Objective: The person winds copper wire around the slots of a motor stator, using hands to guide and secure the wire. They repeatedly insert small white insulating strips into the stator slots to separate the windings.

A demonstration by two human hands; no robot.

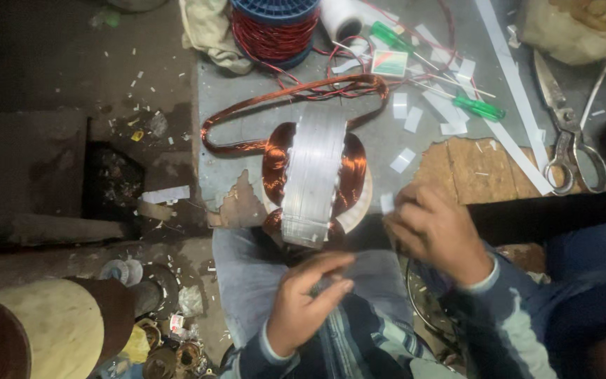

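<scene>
A motor stator (313,175) with a silvery laminated core and copper windings stands on edge at the bench's near edge. A loose loop of copper wire (282,98) trails from it across the bench. My left hand (306,298) hovers just below the stator, fingers pinched together near the core's bottom; what it pinches is blurred. My right hand (436,231) is to the right of the stator, fingers curled around a small white paper strip (387,203).
A blue spool of red wire (275,28) stands at the back. Green-handled screwdrivers (478,107), white paper strips (450,112), a long white strip (513,84) and scissors (566,133) lie on the bench. Debris covers the floor at left.
</scene>
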